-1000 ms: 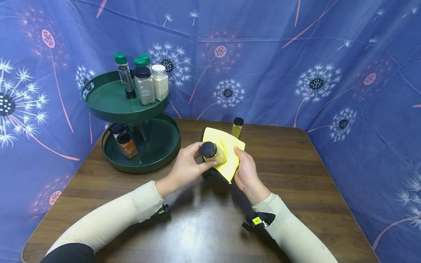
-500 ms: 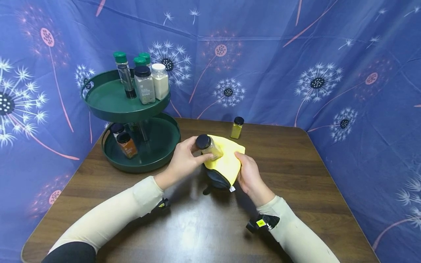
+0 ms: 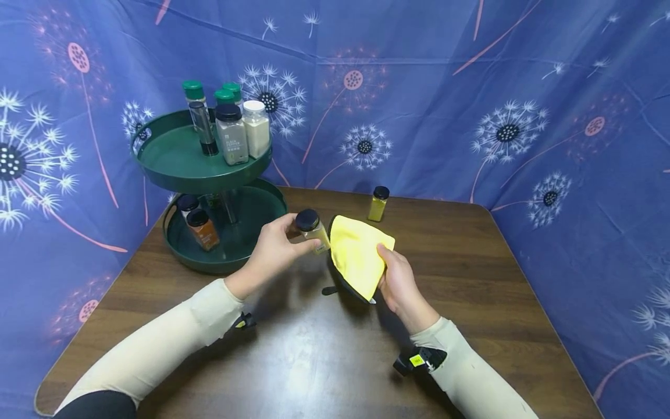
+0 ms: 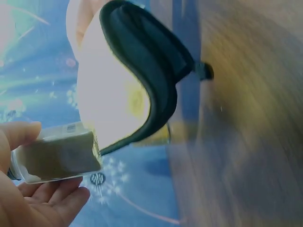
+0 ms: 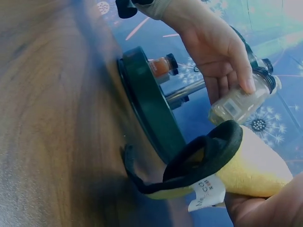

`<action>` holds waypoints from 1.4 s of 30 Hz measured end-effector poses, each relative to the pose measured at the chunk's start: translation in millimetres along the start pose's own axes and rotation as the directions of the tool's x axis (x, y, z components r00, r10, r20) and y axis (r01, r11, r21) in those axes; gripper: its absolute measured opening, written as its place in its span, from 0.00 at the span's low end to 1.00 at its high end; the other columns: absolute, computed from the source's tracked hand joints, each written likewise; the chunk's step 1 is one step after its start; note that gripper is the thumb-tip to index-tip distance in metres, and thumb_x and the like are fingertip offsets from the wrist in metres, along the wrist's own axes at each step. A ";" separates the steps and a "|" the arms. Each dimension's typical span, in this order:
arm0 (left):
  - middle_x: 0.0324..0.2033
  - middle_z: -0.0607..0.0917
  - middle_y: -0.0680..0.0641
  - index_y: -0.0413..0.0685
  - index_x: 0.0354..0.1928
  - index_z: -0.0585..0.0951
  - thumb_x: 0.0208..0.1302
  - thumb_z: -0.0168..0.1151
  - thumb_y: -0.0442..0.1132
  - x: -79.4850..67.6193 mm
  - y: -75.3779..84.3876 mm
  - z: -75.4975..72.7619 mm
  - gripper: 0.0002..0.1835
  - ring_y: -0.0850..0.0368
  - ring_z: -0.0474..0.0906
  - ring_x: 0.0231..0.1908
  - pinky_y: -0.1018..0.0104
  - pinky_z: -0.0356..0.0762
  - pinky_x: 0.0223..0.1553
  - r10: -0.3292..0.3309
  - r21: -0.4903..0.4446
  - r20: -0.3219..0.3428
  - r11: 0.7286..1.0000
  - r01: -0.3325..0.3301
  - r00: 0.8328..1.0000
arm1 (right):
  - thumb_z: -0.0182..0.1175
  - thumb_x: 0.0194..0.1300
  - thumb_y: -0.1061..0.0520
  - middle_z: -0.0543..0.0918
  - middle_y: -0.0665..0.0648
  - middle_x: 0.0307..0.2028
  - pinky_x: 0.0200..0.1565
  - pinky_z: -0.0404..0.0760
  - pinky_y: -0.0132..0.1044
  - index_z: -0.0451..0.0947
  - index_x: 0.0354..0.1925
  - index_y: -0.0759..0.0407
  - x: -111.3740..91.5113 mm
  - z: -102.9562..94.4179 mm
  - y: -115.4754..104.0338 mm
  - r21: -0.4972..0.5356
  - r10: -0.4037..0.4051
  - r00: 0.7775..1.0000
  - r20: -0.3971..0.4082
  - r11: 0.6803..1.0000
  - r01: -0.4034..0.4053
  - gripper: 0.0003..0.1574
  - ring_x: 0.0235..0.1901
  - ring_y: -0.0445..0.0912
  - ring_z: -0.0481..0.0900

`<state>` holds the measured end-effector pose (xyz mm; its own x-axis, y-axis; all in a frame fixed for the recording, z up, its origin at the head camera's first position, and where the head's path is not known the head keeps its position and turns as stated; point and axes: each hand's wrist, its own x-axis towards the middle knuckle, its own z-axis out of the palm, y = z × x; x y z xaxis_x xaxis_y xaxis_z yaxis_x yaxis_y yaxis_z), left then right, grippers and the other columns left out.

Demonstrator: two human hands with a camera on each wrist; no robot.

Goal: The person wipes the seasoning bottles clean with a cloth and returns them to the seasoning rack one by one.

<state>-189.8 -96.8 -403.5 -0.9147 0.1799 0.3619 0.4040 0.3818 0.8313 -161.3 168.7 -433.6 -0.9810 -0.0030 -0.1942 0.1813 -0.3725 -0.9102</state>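
Between thumb and fingers, my left hand (image 3: 273, 249) holds a clear spice jar (image 3: 317, 237) with a black lid and pale yellowish contents. The jar is tilted above the table, its lid toward the upper left. My right hand (image 3: 402, 286) grips a yellow cloth (image 3: 358, 255) with dark edging and a dark back, thumb on the yellow face. In the head view the cloth's left edge lies just beside the jar's base. A white tag (image 5: 208, 193) hangs from the cloth in the right wrist view. The left wrist view shows the jar's base (image 4: 97, 153) close to the cloth.
A green two-tier rack (image 3: 201, 183) stands at the left. Its upper tier bears several spice bottles, among them a black pepper jar (image 3: 232, 139); the lower has an orange-filled jar (image 3: 203, 230). A small yellow jar (image 3: 378, 205) stands near the table's back edge.
My left hand has moved the jar left, off the yellow face of the cloth where it lay before. The right hand keeps its grip on the cloth and has shifted only slightly.
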 end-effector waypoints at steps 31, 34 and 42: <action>0.34 0.88 0.42 0.44 0.39 0.81 0.61 0.73 0.56 -14.4 -71.6 -101.5 0.22 0.46 0.84 0.37 0.49 0.75 0.42 -0.222 0.381 -0.127 0.889 0.254 0.967 | 0.46 0.82 0.53 0.86 0.51 0.40 0.44 0.85 0.37 0.67 0.63 0.71 -1.5 -2.8 0.5 0.017 -0.024 1.000 0.012 1.000 0.024 0.24 0.41 0.42 0.87; 0.35 0.88 0.42 0.44 0.39 0.82 0.61 0.73 0.56 -17.0 -74.5 -104.5 0.22 0.46 0.84 0.36 0.56 0.77 0.34 -0.234 0.391 -0.123 0.882 0.263 0.965 | 0.46 0.82 0.53 0.86 0.51 0.40 0.44 0.85 0.37 0.67 0.63 0.71 -1.3 -3.6 -0.1 0.013 -0.025 1.000 0.012 1.000 0.025 0.24 0.41 0.42 0.87; 0.30 0.86 0.44 0.43 0.37 0.82 0.60 0.75 0.53 -23.0 -78.8 -112.8 0.20 0.48 0.80 0.32 0.60 0.71 0.29 -0.227 0.435 -0.142 0.860 0.267 0.963 | 0.46 0.81 0.53 0.86 0.51 0.39 0.42 0.85 0.38 0.69 0.60 0.68 -2.0 -5.4 -4.5 0.007 -0.041 0.999 0.006 0.999 0.041 0.21 0.39 0.42 0.87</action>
<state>-201.9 -233.2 -429.7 -0.9746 -0.0425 0.2198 0.1080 0.7709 0.6278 -159.8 175.4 -431.1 -0.9880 0.0064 -0.1546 0.1407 -0.3789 -0.9147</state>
